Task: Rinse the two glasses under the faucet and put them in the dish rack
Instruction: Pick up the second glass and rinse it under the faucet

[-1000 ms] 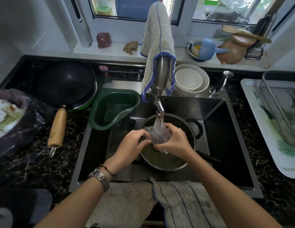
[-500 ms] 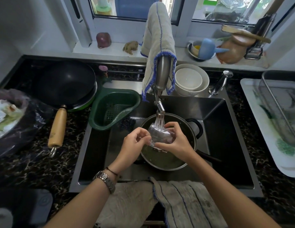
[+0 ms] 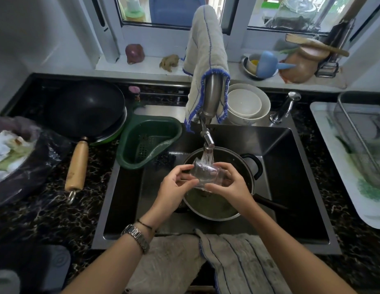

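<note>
Nearest me, a striped grey dishcloth (image 3: 238, 257) drapes the near rim of the sink (image 3: 307, 187). Just beyond it my left hand (image 3: 174, 185) pinches one end of a clear glass (image 3: 208, 174) while my right hand (image 3: 229, 185) curls round the other, holding it on its side over a pot (image 3: 216, 213) of murky water. Water from the faucet (image 3: 212, 98) runs onto the glass, so I judge I'm mid-rinse on this one; I can't see a second glass. Next it needs tipping out and carrying right to the dish rack (image 3: 363, 134), with a firm grip since it's wet.
</note>
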The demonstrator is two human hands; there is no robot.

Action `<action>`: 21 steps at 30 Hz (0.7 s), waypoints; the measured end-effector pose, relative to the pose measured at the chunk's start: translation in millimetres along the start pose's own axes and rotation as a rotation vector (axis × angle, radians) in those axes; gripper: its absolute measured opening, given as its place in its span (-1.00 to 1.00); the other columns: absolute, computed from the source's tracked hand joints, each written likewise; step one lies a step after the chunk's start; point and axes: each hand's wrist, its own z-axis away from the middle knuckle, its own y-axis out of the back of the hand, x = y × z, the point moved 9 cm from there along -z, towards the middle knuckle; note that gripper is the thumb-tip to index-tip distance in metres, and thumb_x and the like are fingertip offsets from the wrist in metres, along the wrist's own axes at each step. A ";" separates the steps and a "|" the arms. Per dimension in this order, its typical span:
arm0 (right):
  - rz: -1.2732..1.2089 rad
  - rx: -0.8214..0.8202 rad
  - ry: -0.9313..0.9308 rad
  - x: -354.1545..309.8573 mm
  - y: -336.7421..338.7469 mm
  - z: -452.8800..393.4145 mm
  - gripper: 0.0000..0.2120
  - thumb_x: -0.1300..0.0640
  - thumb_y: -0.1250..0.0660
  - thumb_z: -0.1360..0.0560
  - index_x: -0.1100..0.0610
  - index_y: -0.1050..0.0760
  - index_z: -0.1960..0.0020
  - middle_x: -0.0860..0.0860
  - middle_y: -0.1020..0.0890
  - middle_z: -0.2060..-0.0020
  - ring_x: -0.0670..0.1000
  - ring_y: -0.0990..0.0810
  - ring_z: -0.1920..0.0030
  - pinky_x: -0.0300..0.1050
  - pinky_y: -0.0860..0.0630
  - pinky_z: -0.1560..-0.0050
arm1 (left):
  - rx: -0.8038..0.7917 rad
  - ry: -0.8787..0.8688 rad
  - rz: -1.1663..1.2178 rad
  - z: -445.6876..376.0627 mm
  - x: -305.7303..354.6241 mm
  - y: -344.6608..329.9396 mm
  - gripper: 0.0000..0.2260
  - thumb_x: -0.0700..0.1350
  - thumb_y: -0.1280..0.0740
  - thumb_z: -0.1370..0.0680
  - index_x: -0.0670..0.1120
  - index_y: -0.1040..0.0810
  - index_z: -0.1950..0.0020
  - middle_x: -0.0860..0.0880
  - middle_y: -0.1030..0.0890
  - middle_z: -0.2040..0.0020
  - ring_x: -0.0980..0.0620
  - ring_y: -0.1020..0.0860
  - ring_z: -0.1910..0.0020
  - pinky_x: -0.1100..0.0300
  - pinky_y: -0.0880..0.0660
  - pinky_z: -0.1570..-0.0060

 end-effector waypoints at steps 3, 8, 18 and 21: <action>-0.070 -0.030 -0.068 4.0 -3.0 -1.9 -0.52 0.18 -0.53 -0.36 0.03 -0.46 -0.22 0.04 -0.66 -0.05 -0.03 -0.69 0.00 -0.20 -0.63 0.11 | -0.013 -0.016 -0.001 3.8 0.1 -3.6 -0.65 -0.20 -0.43 -0.48 0.15 -0.49 -0.17 -0.03 -0.67 0.04 0.07 -0.65 0.00 0.16 -0.56 -0.09; -0.128 -0.075 -0.134 8.6 -8.3 -4.5 -0.48 0.08 -0.52 -0.34 0.06 -0.44 -0.24 0.13 -0.65 -0.06 0.08 -0.70 -0.01 -0.07 -0.66 0.11 | -0.009 -0.025 0.008 3.0 2.2 -4.7 -0.63 -0.23 -0.39 -0.50 0.10 -0.49 -0.24 -0.07 -0.66 0.06 0.03 -0.65 0.02 0.17 -0.57 -0.07; 0.086 -0.076 0.086 -11.7 -7.2 -3.0 -0.26 0.28 -0.58 -0.29 -0.04 -0.32 -0.33 -0.14 -0.48 -0.18 -0.08 -0.59 -0.15 -0.06 -0.65 -0.03 | -0.018 0.090 0.147 -8.0 0.2 -7.1 -0.67 -0.21 -0.38 -0.52 -0.01 -0.48 -0.26 -0.08 -0.68 -0.01 -0.01 -0.68 0.01 0.03 -0.57 -0.12; 0.125 -0.045 0.112 -10.5 -3.8 -3.3 -0.30 0.24 -0.58 -0.29 -0.11 -0.35 -0.29 -0.16 -0.48 -0.20 -0.04 -0.57 -0.17 0.01 -0.65 -0.04 | -0.030 0.096 0.162 -9.1 3.4 -8.5 -0.64 -0.20 -0.38 -0.52 -0.06 -0.46 -0.31 -0.10 -0.69 -0.02 0.01 -0.69 0.04 0.14 -0.60 0.00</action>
